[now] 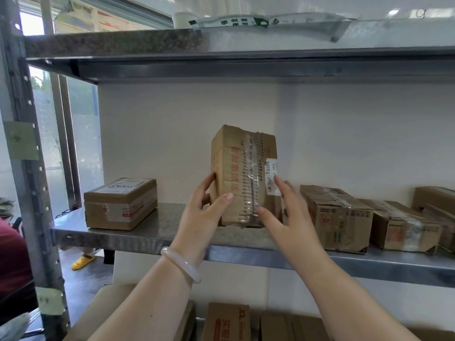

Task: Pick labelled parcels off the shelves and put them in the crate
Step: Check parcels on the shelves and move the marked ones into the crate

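A tall cardboard parcel (242, 168) with red print, clear tape and a white barcode label stands upright on the middle metal shelf (152, 232). My left hand (204, 212), with a pale bangle on the wrist, grips its lower left corner, thumb on the front face. My right hand (283, 207) is at the parcel's lower right side, fingers spread and blurred, thumb touching the front near the bottom. No crate is in view.
A flat labelled box (120, 203) lies on the shelf to the left. Several taped boxes (339, 215) line the right. A plastic mailer (266, 23) rests on the top shelf. More cartons (226, 321) sit below. A steel upright (27, 168) stands at left.
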Tool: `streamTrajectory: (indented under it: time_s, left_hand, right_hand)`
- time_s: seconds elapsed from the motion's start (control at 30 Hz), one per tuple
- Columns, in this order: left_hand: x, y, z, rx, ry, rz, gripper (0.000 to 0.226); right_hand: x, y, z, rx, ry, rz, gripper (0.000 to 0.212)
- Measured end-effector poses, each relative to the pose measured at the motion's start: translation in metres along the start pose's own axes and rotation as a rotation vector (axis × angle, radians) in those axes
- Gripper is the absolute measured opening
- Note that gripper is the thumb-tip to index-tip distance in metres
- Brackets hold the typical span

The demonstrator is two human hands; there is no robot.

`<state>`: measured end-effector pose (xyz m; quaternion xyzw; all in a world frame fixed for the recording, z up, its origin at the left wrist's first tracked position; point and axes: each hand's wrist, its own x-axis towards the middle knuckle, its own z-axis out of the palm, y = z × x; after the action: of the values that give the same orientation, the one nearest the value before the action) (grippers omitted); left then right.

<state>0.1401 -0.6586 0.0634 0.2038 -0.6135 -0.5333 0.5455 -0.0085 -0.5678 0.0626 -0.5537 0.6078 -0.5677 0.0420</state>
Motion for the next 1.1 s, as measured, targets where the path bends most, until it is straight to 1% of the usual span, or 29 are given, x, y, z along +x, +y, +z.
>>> streamTrajectory:
  time_s: [0.07,0.1,0.2,0.23,0.27,0.3,0.33,0.37,0.47,0.53,0.67,0.73,0.9,0.97,1.0,1.07,1.1]
  left_hand:
    - [0.004,-0.004,-0.001,-0.016,-0.013,-0.023,0.045]
    - [0.005,-0.004,-0.002,0.017,-0.012,-0.023,0.046]
    - [0.009,-0.003,-0.009,0.248,0.050,-0.034,0.064]
    - [0.011,-0.002,-0.012,0.337,0.069,-0.037,0.061]
    - [0.011,-0.001,-0.015,0.400,0.073,-0.037,0.053]
    - [0.012,0.000,-0.018,0.439,0.057,-0.038,0.046]
    - [0.012,0.002,-0.020,0.457,0.034,-0.035,0.043]
    - [0.012,0.003,-0.022,0.478,0.012,-0.039,0.045]
    - [0.009,0.008,-0.024,0.502,-0.008,-0.038,0.064]
    - [0.009,0.008,-0.026,0.525,-0.012,-0.048,0.067]
    - [0.013,0.005,-0.031,0.629,-0.068,-0.118,0.053]
    - [0.015,0.002,-0.034,0.664,-0.081,-0.149,0.049]
    - [0.022,-0.004,-0.041,0.696,-0.086,-0.142,0.044]
    - [0.024,-0.005,-0.040,0.760,-0.063,-0.112,0.044]
    - [0.026,-0.005,-0.037,0.840,-0.039,-0.078,0.045]
    - [0.025,0.001,-0.025,0.997,0.016,0.028,0.048]
    - [0.024,0.004,-0.015,1.023,0.037,0.102,0.049]
  right_hand:
    - [0.001,0.000,0.003,0.071,-0.056,0.014,0.073]
    - [0.001,0.001,0.005,0.066,-0.069,0.011,0.075]
    - [0.003,0.001,0.007,0.045,-0.116,0.011,0.081]
    - [0.004,0.000,0.008,0.042,-0.140,0.018,0.083]
    - [0.005,0.000,0.008,0.034,-0.163,0.028,0.085]
    - [0.005,-0.001,0.009,0.026,-0.179,0.037,0.086]
    - [0.005,-0.001,0.009,0.019,-0.185,0.041,0.086]
    - [0.005,-0.001,0.010,0.007,-0.183,0.041,0.085]
    - [0.007,0.000,0.015,-0.032,-0.163,0.044,0.079]
    - [0.010,0.003,0.022,-0.043,-0.166,0.065,0.074]
    - [0.014,0.012,0.036,-0.045,-0.135,0.078,0.057]
    - [0.015,0.015,0.039,-0.108,-0.150,0.063,0.052]
    - [0.017,0.020,0.037,-0.278,-0.224,-0.006,0.061]
    - [0.016,0.018,0.029,-0.327,-0.243,-0.048,0.063]
    - [0.016,0.017,0.024,-0.344,-0.226,-0.083,0.063]
    - [0.017,0.012,0.009,-0.358,-0.150,-0.153,0.062]
    - [0.018,0.009,0.001,-0.364,-0.107,-0.183,0.060]
